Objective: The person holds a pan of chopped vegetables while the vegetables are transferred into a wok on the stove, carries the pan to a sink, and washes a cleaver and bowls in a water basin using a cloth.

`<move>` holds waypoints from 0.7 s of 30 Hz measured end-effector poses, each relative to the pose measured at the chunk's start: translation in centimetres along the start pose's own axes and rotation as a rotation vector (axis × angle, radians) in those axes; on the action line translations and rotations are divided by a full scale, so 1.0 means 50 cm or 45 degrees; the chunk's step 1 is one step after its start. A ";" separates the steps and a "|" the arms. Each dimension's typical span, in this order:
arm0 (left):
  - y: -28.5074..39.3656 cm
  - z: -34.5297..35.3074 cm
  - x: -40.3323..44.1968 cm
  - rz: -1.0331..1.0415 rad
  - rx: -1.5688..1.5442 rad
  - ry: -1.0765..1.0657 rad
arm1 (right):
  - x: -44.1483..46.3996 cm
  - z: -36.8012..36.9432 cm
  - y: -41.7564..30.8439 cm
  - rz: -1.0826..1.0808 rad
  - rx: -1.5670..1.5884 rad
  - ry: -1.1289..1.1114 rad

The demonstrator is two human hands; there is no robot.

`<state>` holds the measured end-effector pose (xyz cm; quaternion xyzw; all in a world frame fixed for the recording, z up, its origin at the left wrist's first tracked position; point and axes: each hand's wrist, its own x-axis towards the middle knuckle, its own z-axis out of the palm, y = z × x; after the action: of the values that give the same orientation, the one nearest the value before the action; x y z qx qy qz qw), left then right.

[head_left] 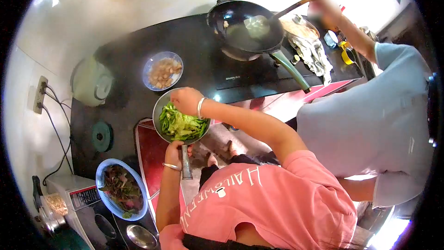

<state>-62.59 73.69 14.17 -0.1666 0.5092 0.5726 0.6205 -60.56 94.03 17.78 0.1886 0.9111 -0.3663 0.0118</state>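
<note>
A round metal pan (158, 129) holds chopped leafy greens (182, 124). My left hand (175, 154) is closed around the base of its handle (187, 169), which points down toward my body. Over the pan's upper rim, my right hand (186, 101) has its fingers curled down onto the greens, with the fingertips partly hidden. A blue-rimmed plate (149, 75) of pale, chopped food (165, 71) lies just beyond the pan on the black counter (125, 41).
A co-worker (370, 120) at the right holds a spatula (289, 9) in a large wok (222, 23) on the stove. A cloth (310, 53) lies beside it. A blue basket (101, 187) of dark leaves, a green lid (102, 136) and a rice cooker (91, 81) are at the left.
</note>
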 end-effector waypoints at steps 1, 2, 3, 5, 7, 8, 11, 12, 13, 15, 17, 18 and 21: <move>-0.003 -0.002 0.001 -0.005 0.000 -0.007 | -0.014 -0.002 -0.007 -0.025 -0.044 -0.035; -0.004 -0.005 0.002 -0.007 -0.015 -0.035 | -0.027 0.000 -0.014 -0.050 -0.089 -0.071; -0.005 -0.007 0.003 -0.008 -0.030 -0.062 | -0.035 0.022 -0.005 -0.100 -0.098 -0.017; -0.005 -0.002 0.001 -0.011 -0.029 -0.070 | -0.063 0.024 -0.003 -0.204 -0.183 -0.001; -0.002 0.009 -0.009 -0.010 0.003 -0.030 | -0.088 0.020 -0.007 -0.244 -0.204 0.035; -0.003 0.009 -0.008 -0.022 -0.009 -0.063 | -0.099 0.018 -0.008 -0.230 -0.179 0.062; -0.006 0.006 -0.010 -0.038 -0.020 -0.131 | -0.130 -0.003 -0.021 -0.158 -0.091 0.078; -0.005 0.011 -0.013 -0.026 -0.008 -0.133 | -0.137 -0.011 -0.023 -0.130 -0.062 0.073; -0.006 0.011 -0.017 -0.015 0.006 -0.133 | -0.144 -0.012 -0.023 -0.162 -0.042 0.117; -0.011 0.004 -0.011 -0.035 -0.043 -0.126 | -0.153 -0.014 -0.020 -0.222 0.001 0.199; -0.011 0.007 -0.010 -0.043 -0.059 -0.109 | -0.162 -0.015 -0.022 -0.238 0.016 0.245; -0.009 0.010 -0.013 -0.043 -0.055 -0.094 | -0.165 -0.017 -0.022 -0.246 0.024 0.266; -0.010 0.013 -0.018 -0.045 -0.055 -0.057 | -0.173 -0.030 -0.030 -0.240 0.041 0.225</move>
<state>-61.73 73.57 15.00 -0.1761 0.4798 0.5761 0.6379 -52.88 91.16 21.25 0.1341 0.9163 -0.3622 -0.1060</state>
